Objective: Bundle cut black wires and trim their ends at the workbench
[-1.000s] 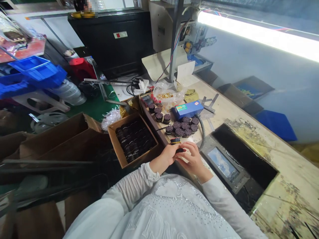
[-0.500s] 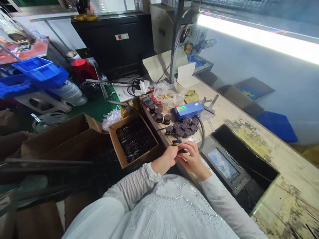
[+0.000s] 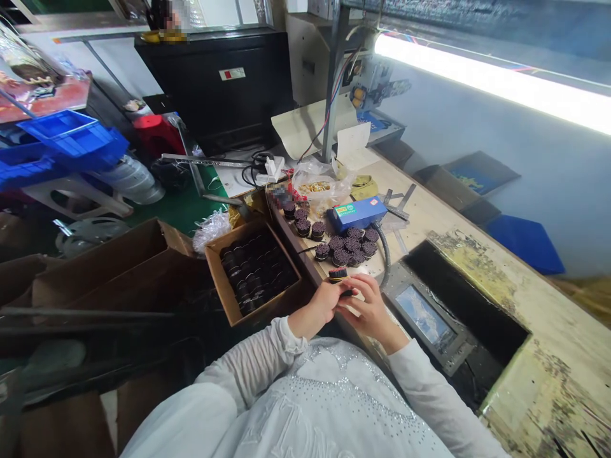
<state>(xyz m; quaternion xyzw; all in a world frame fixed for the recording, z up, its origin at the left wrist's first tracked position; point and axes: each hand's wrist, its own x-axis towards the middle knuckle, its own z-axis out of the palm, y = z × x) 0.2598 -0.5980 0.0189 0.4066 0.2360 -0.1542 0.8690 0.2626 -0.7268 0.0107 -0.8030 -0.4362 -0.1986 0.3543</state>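
A dark round bundle (image 3: 338, 273) with a yellowish band sits between my two hands, just in front of the table edge. My left hand (image 3: 321, 306) is closed around its lower part. The fingers of my right hand (image 3: 367, 304) press against its right side. Beyond them, several similar dark bundles (image 3: 352, 245) stand close together on the table, next to a blue box (image 3: 358, 215). Left of my hands, a cardboard box (image 3: 223, 298) holds rows of dark bundles.
A grey-framed screen (image 3: 424, 316) lies in a table cutout to the right. A flexible grey hose (image 3: 386, 254) curves beside the bundles. Further back are a plastic bag (image 3: 317, 184) and a metal post (image 3: 333, 89). Blue bins (image 3: 71, 130) stand at the far left.
The bundle in my hands has tipped, showing more of its reddish-dark top. My hands have stayed nearly in place around it, and the view has shifted slightly.
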